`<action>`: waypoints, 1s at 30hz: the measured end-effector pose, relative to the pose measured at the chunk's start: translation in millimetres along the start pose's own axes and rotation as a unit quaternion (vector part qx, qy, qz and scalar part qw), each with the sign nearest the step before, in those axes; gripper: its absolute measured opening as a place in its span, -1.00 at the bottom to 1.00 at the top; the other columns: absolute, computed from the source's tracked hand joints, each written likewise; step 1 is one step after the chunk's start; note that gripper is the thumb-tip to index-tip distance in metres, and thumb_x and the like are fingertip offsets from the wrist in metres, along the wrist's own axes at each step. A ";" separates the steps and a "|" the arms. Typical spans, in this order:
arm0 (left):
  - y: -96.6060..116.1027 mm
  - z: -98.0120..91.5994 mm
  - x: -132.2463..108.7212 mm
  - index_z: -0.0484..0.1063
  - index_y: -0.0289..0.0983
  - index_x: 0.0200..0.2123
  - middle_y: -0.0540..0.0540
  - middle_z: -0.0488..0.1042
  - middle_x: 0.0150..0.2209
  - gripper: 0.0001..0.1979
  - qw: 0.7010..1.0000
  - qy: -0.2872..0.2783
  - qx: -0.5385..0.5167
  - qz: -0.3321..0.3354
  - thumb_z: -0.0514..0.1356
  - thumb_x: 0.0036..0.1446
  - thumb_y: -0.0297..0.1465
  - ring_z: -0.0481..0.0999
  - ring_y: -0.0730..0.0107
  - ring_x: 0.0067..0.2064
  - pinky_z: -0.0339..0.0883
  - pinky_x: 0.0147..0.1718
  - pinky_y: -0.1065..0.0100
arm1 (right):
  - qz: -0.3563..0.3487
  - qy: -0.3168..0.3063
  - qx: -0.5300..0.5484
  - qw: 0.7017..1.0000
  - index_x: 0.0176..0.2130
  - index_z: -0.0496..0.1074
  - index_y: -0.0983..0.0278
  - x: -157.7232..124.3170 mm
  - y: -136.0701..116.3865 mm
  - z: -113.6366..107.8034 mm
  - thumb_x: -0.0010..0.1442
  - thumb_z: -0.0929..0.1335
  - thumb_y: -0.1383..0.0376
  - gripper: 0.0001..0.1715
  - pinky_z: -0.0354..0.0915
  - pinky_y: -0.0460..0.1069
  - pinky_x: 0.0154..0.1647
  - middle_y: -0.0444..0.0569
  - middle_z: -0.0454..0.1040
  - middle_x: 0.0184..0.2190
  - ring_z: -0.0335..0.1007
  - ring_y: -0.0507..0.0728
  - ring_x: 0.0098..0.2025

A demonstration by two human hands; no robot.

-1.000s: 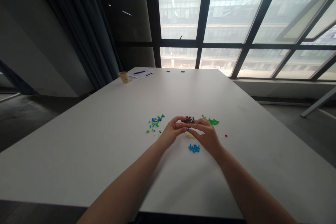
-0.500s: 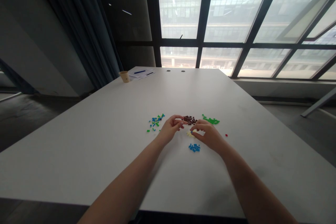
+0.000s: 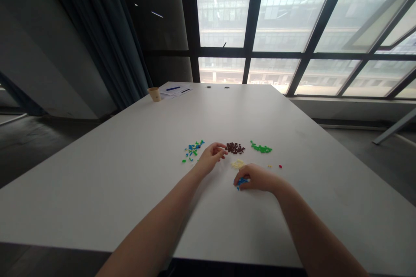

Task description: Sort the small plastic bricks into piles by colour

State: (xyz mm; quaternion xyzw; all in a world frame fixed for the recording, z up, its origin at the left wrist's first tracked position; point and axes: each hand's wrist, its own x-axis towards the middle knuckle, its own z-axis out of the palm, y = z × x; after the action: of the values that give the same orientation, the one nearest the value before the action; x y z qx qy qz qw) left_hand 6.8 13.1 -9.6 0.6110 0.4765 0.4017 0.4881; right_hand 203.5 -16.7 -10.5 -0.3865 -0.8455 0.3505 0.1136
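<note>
My right hand (image 3: 252,176) is down over the pile of small blue building pieces (image 3: 242,181). Its thumb and fingers are curved and apart, with blue showing between them. I see no piece clearly gripped there. My left hand (image 3: 210,158) hovers beside the dark brown pieces (image 3: 234,148), fingers bent loosely with a gap to the thumb. Nothing shows in that gap. Between the hands lie pale yellow pieces (image 3: 238,164). Farther right is a heap of green pieces (image 3: 261,147). Left of my left hand, mixed blue and green pieces (image 3: 193,149) are scattered.
All of this lies on a long white table (image 3: 130,199). One red piece (image 3: 280,166) and a tiny yellowish piece (image 3: 269,166) lie to the right. A paper cup (image 3: 154,94) stands at the far left beside papers (image 3: 167,93) and a blue pen (image 3: 173,88).
My right hand has moved from the yellow pieces toward me, onto the blue pile; the small blue piece at its fingertips is no longer distinct. My left hand has barely moved.
</note>
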 end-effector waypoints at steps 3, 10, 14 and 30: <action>-1.9 -11.7 2.6 0.35 -0.30 -0.24 -0.13 0.47 -0.33 -0.79 0.992 0.022 0.118 0.028 0.06 0.03 -0.37 0.44 0.39 -0.33 0.29 -0.32 0.36 | 0.021 0.074 -0.013 0.997 -0.36 0.53 0.24 -2.1 -0.5 -8.3 -0.03 0.30 0.36 -0.78 0.09 -0.14 -0.51 -0.14 0.40 -0.56 0.19 -0.03 -0.54; -11.8 -54.4 4.4 0.47 -0.27 -0.41 -0.17 0.47 -0.28 -0.81 0.867 0.050 0.487 -0.090 0.07 -0.07 -0.51 0.43 0.28 -0.30 0.21 -0.34 0.35 | 0.083 0.209 -0.071 0.972 -0.38 0.48 0.26 -2.6 -0.2 -16.8 0.03 0.24 0.30 -0.76 0.02 -0.13 -0.54 -0.19 0.20 -0.66 0.09 -0.03 -0.58; -11.0 -63.5 1.6 0.49 -0.24 -0.41 -0.11 0.50 -0.36 -0.78 0.857 -0.013 0.497 -0.139 0.13 -0.18 -0.53 0.44 0.29 -0.36 0.18 -0.43 0.39 | 0.097 0.209 -0.076 0.970 -0.38 0.47 0.25 -2.0 1.4 -15.3 0.04 0.23 0.28 -0.76 0.03 -0.13 -0.53 -0.18 0.19 -0.65 0.10 -0.02 -0.57; -3.8 -47.8 0.2 0.43 -0.35 -0.45 -0.19 0.46 -0.37 -0.82 0.859 -0.023 0.506 -0.075 0.03 -0.05 -0.52 0.39 0.36 -0.38 0.19 -0.38 0.39 | 0.103 0.236 -0.074 0.964 -0.36 0.48 0.26 0.3 6.7 -14.7 0.04 0.23 0.25 -0.74 0.05 -0.12 -0.51 -0.16 0.25 -0.62 0.13 -0.01 -0.56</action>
State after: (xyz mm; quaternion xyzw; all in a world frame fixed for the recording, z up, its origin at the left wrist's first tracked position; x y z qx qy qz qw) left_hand -39.5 23.8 -3.7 0.7455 0.6471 0.0533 0.1506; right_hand 213.9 -6.0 -4.4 -0.5506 -0.7740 0.1957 0.2439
